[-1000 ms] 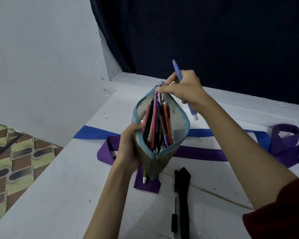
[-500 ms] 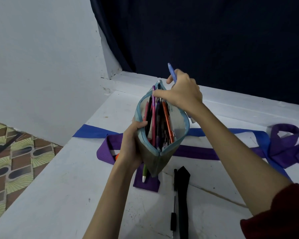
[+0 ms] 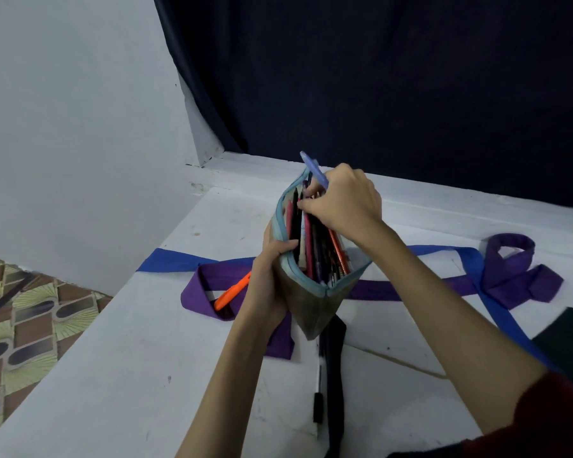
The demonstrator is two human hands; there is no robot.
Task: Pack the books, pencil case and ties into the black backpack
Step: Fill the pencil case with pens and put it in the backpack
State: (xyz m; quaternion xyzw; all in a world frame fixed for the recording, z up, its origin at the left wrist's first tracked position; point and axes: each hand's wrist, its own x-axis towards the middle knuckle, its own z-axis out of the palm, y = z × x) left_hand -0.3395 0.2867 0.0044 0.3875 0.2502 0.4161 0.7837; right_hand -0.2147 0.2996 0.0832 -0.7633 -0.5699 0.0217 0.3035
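- Holding the open pencil case (image 3: 315, 312) above the white table (image 3: 113, 375), the left hand (image 3: 268, 282) grips its near-left edge, thumb hooked over the zip rim.
- The right hand (image 3: 344, 203) reaches into the case's mouth from above, fingers curled around a blue pen (image 3: 313, 168) whose upper end sticks out behind the knuckles; the fingertips sit among the pens (image 3: 315, 246) standing packed inside.
- Under the case, a purple tie (image 3: 411, 289) stretches across the table, looping at its left end and knotted well to the right of the case.
- A blue tie (image 3: 186, 262) crosses behind the case and runs on toward the near right.
- An orange pen (image 3: 232, 290) lies inside the purple loop, just left of the case.
- A black tie (image 3: 334, 385) lies on the table just below the case, with a black pen (image 3: 317, 404) beside it.
- A dark green item (image 3: 569, 342), cut off by the frame, sits near and right of the case; what it is cannot be told.
- Dark curtain (image 3: 377, 77) hangs behind the case; patterned floor (image 3: 20, 325) shows far left.
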